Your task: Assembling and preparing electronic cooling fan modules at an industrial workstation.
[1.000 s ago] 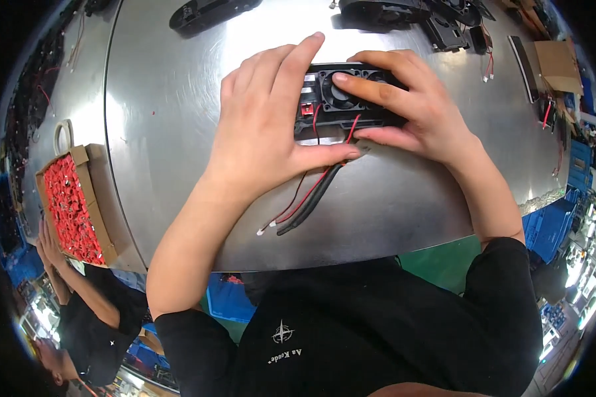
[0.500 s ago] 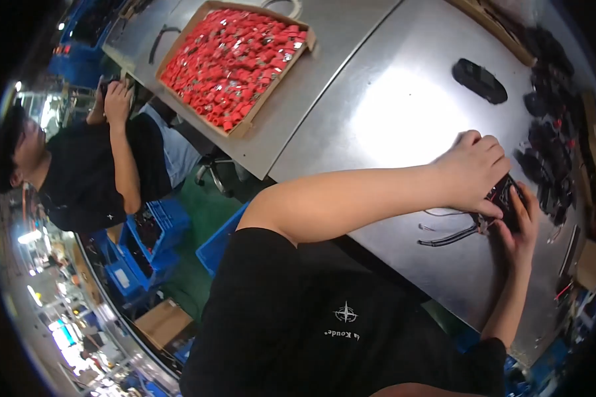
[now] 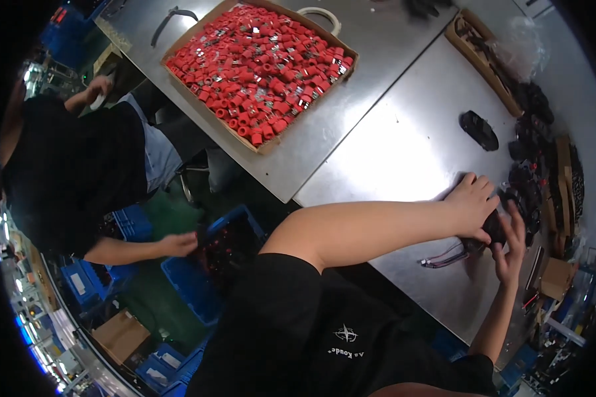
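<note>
A dark, rounded plastic housing (image 3: 493, 228) is held low over the metal table at the right. My left hand (image 3: 471, 204) reaches across from the left, its fingers closed over the housing's far side and its thumb on the near side. Thin wires with small white connectors (image 3: 437, 261) trail from it over the tabletop. On the housing's other side is my right hand (image 3: 510, 246), fingers stretched and apart, fingertips close against it; contact is hard to make out. A similar black oval housing (image 3: 479, 130) lies farther back on the table.
Several dark parts (image 3: 526, 172) are heaped along the table's right side. A cardboard tray of red caps (image 3: 265, 73) stands at the far left beside a tape roll (image 3: 324, 18). Left of the table, a co-worker (image 3: 79, 172) reaches toward a blue crate (image 3: 185, 284).
My view has shifted, so the table sits lower in it. My right hand's fingers have spread from the housing. The co-worker has turned and lowered one arm toward the blue crate.
</note>
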